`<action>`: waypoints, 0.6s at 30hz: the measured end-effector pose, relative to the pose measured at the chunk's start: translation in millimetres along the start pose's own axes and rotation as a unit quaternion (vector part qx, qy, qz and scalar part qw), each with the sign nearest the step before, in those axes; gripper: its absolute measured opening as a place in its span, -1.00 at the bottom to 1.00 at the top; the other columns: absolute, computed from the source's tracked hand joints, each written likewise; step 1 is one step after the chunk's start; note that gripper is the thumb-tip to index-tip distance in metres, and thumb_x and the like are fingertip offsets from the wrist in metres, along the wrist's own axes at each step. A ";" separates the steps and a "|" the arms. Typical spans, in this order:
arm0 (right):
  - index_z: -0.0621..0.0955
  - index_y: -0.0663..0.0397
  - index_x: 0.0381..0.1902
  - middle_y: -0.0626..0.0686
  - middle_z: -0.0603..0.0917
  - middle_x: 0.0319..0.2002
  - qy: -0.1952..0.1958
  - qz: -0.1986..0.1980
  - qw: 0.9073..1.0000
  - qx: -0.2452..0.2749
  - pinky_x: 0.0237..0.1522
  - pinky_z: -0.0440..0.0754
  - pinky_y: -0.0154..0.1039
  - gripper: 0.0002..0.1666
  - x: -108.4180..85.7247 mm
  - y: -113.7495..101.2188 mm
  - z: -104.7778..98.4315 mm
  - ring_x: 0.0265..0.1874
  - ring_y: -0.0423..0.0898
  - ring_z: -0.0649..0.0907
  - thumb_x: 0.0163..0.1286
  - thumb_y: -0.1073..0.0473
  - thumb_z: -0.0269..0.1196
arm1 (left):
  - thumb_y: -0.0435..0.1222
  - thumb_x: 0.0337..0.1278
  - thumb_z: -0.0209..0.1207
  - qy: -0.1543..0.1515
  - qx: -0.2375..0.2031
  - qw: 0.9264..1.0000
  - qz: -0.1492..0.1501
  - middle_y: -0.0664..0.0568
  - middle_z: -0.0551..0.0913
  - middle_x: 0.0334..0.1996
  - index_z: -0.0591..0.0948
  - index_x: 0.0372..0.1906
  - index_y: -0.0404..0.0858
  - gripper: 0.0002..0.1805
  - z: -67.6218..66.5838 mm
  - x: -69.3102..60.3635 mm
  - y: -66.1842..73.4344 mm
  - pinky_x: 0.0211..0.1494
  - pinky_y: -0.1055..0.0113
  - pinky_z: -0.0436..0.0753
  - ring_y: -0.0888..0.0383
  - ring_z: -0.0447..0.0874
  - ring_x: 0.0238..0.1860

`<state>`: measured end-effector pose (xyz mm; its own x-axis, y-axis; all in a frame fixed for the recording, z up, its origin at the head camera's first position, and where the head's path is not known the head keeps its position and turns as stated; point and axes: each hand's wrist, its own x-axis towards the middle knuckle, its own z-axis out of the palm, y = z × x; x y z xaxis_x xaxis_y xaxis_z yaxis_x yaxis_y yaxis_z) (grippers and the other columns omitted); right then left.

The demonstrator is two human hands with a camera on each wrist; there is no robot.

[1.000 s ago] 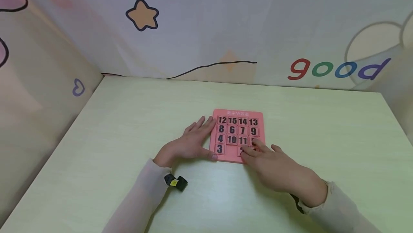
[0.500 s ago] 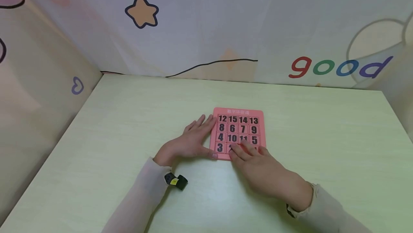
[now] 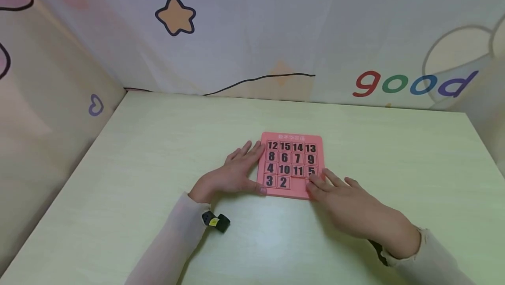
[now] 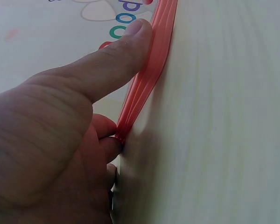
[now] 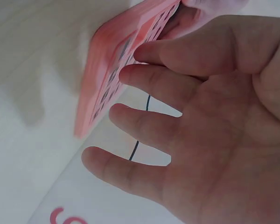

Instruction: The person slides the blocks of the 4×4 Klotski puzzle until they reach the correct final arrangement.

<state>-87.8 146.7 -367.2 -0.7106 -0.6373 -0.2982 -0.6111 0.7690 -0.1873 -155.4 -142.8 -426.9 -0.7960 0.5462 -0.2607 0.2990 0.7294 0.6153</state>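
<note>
A pink sliding number puzzle (image 3: 291, 196) lies flat on the table in the head view. Its bottom row shows the 3 tile (image 3: 269, 181), the 2 tile (image 3: 283, 182), a gap in the third column, and a last tile mostly covered by fingers. My left hand (image 3: 230, 175) steadies the puzzle's left side, fingers spread along the edge and thumb at the lower left corner; in the left wrist view the thumb (image 4: 123, 51) lies against the pink edge. My right hand (image 3: 351, 208) reaches in from the lower right, its extended fingertips touching the bottom right tile.
The pale green table (image 3: 158, 127) surrounds the puzzle. A printed wall (image 3: 244, 26) with a star and the word "good" rises behind it, and another wall (image 3: 51, 122) stands at the left. A small black device (image 3: 216, 222) sits on the left wrist.
The right hand slid the 2 tile left beside the 3, then moved right to the bottom right tile. The gap shifted from the second to the third column. The left hand stayed put.
</note>
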 end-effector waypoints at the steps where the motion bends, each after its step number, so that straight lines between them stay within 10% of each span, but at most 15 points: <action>1: 0.45 0.16 0.44 0.14 0.33 0.49 0.000 0.003 1.000 -0.002 0.21 0.30 0.49 -0.40 -2.6 2.5 0.5 0.50 0.30 0.16 0.45 0.38 0.13 | 0.12 0.07 0.41 0.000 0.001 1.000 0.000 0.09 -0.30 0.62 -0.22 0.64 -0.13 0.29 0.3 0.0 -0.2 0.54 0.18 -0.42 0.15 -0.59 0.57; 18: 0.38 0.23 0.47 0.21 0.28 0.51 0.003 0.010 1.000 0.019 0.24 0.25 0.49 -0.40 -3.3 -9.1 9.3 0.49 0.33 0.15 0.49 0.42 0.06 | 0.13 0.07 0.40 0.000 0.011 1.000 0.000 0.06 -0.29 0.62 -0.21 0.64 -0.15 0.29 1.7 1.7 -0.5 0.55 0.12 -0.39 0.12 -0.59 0.57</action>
<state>-76.6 142.2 -373.2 -0.7248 -0.6217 -0.2970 -0.5826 0.7831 -0.2175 -156.0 -141.6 -428.9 -0.7962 0.5461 -0.2604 0.3107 0.7384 0.5986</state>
